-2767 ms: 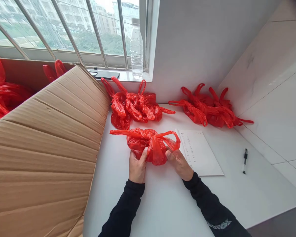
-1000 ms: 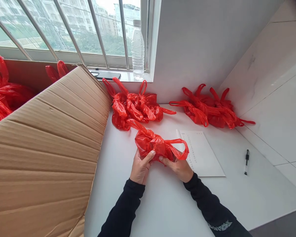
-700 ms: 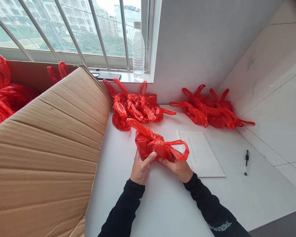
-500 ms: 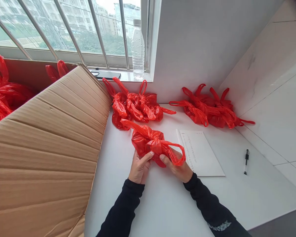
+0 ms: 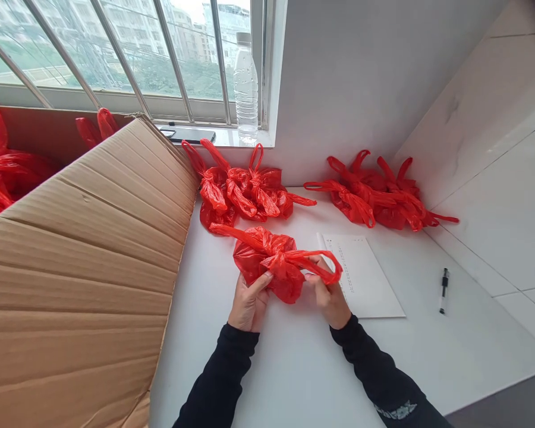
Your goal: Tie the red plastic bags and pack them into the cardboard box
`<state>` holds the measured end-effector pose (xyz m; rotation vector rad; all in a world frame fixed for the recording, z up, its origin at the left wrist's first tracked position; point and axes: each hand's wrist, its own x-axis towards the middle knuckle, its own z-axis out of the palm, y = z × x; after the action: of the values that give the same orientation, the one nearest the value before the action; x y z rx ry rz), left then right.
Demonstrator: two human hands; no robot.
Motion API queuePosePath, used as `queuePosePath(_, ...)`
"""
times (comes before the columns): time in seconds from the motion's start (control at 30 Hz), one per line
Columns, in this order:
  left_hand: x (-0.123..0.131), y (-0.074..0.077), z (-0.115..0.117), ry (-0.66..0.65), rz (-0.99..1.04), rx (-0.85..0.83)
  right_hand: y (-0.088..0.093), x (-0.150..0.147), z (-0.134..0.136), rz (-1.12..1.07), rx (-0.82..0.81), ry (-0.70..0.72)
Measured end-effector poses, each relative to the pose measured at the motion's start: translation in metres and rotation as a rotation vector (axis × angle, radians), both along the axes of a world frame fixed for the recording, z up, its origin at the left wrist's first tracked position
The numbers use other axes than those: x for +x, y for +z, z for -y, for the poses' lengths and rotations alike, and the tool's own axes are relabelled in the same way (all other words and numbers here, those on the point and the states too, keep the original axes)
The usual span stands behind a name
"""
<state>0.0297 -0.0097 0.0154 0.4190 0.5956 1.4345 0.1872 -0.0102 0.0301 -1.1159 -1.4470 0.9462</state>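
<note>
Right now both hands grip the knotted bag near the middle of the bench, between the box and the sheet. The left hand pinches the bag's lower left between thumb and fingers. The right hand curls its fingers on the right side under the loop, tips partly hidden. Working at the knot, I'd steady the bulge with the left and tug the loop gently, since thin plastic tears
</note>
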Motion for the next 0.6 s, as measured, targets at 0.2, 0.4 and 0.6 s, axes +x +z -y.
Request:
queuePosePath(0.2,0.003,-0.004,0.003,0.000,-0.134,0.026,-0.007,0.018,-0.008,-0.203,-0.023,-0.169)
queuePosePath(0.4,0.005,-0.008,0.005,-0.086,-0.430,0.208,0.001,0.010,-0.002,-0.006,-0.156,0.063)
queuePosePath(0.6,0.011,-0.003,0.006,-0.053,-0.471,0.247,0.004,0.003,0.004,0.009,0.000,-0.067)
